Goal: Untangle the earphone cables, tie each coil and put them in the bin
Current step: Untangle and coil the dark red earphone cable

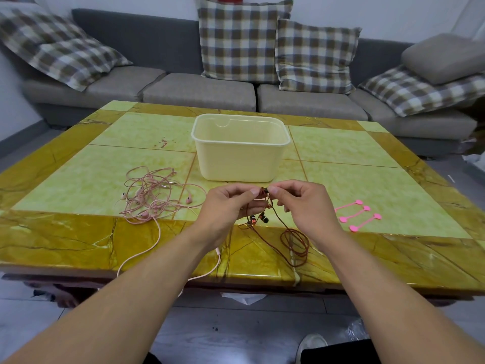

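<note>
On the desk [78, 240] stands one cream bin [240, 151]. In front of it, the left hand [228, 206] and right hand [301, 203] each pinch the brown earphone cable [295, 240], fingers curled. One pink cable tangle [157, 195] lies left; three pink ties [358, 215] right.

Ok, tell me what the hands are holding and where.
Both the left hand and the right hand pinch the brown earphone cable at its upper end; the rest hangs to the table.
</note>
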